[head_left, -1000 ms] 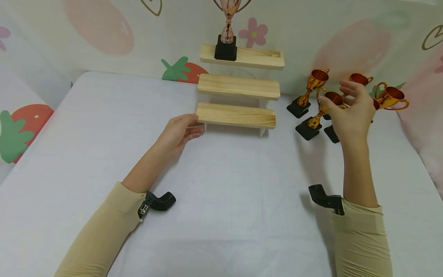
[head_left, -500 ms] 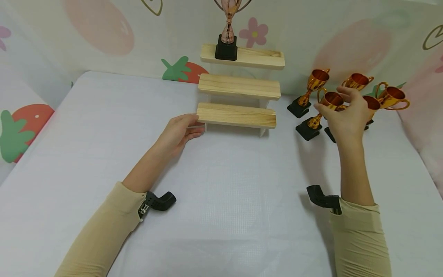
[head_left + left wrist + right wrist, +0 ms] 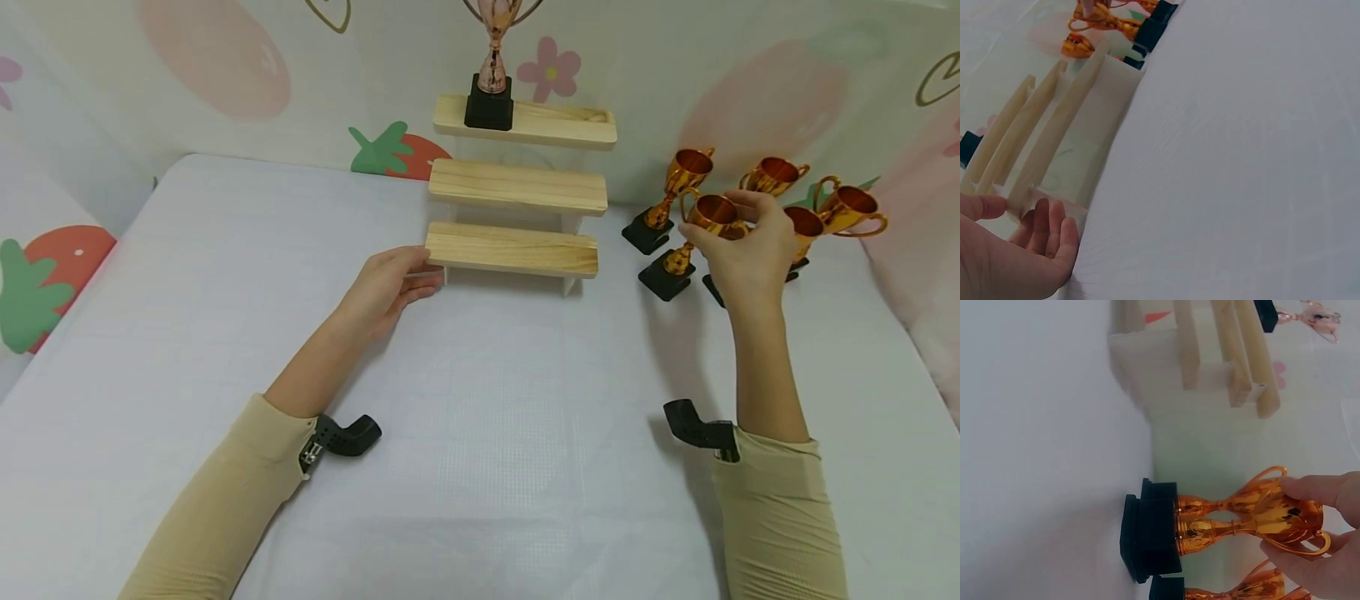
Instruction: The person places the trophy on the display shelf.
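My right hand [image 3: 756,258] grips a small gold trophy [image 3: 709,211] by its cup, thumb on one side and fingers on the other. In the right wrist view, this trophy's black base [image 3: 1150,537] is near the white table; I cannot tell whether it touches. My left hand [image 3: 386,292] pinches the left end of the lowest board of a three-step wooden shelf [image 3: 513,250]. Its thumb lies at the board's end, with curled fingers below, as the left wrist view shows. A larger rose-gold trophy [image 3: 491,104] stands upright on the top board, its upper part cut off.
Several more gold trophies stand close around the right hand, among them one behind to the left [image 3: 686,173] and one at the far right [image 3: 847,208]. The white tablecloth [image 3: 495,433] stretches in front of the shelf. A patterned curtain [image 3: 360,75] hangs behind.
My right hand has moved left and closed on the front gold trophy, which has shifted slightly left and away from me. The left hand and shelf have stayed put.
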Demonstrator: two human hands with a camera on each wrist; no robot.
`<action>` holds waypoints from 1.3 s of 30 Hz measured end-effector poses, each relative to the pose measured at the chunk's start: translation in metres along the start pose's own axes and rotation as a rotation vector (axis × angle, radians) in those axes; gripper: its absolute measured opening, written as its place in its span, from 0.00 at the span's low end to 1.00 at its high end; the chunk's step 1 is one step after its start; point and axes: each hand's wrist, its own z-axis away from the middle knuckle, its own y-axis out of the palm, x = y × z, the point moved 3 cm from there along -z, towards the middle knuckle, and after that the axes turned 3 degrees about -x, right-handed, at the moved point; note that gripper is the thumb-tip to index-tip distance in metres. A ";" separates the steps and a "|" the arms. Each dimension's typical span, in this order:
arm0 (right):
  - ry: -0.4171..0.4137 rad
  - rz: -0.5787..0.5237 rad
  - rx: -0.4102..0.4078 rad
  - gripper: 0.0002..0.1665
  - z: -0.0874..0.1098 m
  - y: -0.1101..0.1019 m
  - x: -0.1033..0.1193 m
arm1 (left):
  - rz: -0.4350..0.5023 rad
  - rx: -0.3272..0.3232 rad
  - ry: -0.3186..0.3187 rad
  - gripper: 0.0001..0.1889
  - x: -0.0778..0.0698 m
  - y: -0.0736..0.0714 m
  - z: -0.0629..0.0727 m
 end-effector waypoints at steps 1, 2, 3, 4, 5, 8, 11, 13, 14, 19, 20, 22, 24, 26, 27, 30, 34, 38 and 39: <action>-0.001 -0.001 0.000 0.40 0.000 0.000 0.000 | 0.000 0.000 -0.001 0.27 0.000 0.000 0.000; -0.003 -0.002 0.000 0.39 0.000 0.000 0.000 | 0.000 0.000 -0.002 0.27 0.000 0.000 0.001; -0.006 -0.002 0.002 0.39 0.000 0.000 0.000 | -0.001 -0.001 -0.003 0.27 -0.001 0.000 0.001; -0.010 -0.001 0.003 0.39 0.000 0.000 0.001 | -0.001 -0.003 -0.004 0.27 -0.001 0.000 0.001; -0.014 -0.001 0.005 0.39 0.001 0.001 0.001 | -0.001 -0.004 -0.004 0.27 -0.001 0.000 0.001; -0.026 -0.002 0.007 0.39 0.001 0.001 0.001 | -0.002 -0.006 -0.004 0.27 -0.001 0.000 0.002; -0.024 -0.011 0.009 0.39 0.001 0.002 0.002 | 0.000 -0.002 -0.002 0.27 -0.001 0.000 0.002; -0.027 -0.018 0.008 0.40 0.001 0.002 0.002 | 0.002 -0.001 -0.001 0.27 -0.001 0.000 0.002; -0.027 -0.022 0.009 0.40 0.001 0.002 0.002 | 0.002 0.000 0.001 0.26 -0.001 0.000 0.002; -0.043 -0.028 0.018 0.39 0.001 0.002 0.004 | 0.007 0.003 0.005 0.26 -0.001 0.000 0.003; -0.046 -0.028 0.024 0.39 0.002 0.002 0.004 | 0.010 0.004 0.004 0.26 -0.002 0.000 0.003; -0.058 -0.031 0.038 0.38 0.002 0.002 0.005 | 0.012 0.005 0.003 0.26 -0.002 0.000 0.002; -0.075 -0.034 0.051 0.38 0.003 0.002 0.006 | 0.012 0.006 0.003 0.27 -0.001 0.000 0.002; -0.090 -0.044 0.068 0.38 0.004 0.002 0.007 | 0.010 0.009 0.005 0.27 -0.001 0.000 0.002; -0.098 -0.049 0.074 0.37 0.004 0.003 0.008 | 0.009 0.009 0.006 0.27 -0.001 0.000 0.002; -0.110 -0.058 0.096 0.37 0.006 0.004 0.010 | 0.008 0.008 0.007 0.27 -0.001 0.000 0.001; -0.117 -0.059 0.117 0.37 0.008 0.005 0.013 | 0.003 -0.001 0.004 0.26 0.000 0.000 0.000; -0.135 -0.061 0.108 0.38 0.010 0.006 0.015 | 0.005 0.002 0.001 0.27 0.000 0.000 0.000; -0.141 -0.065 0.104 0.38 0.010 0.006 0.015 | 0.005 0.003 0.001 0.27 -0.001 0.000 0.000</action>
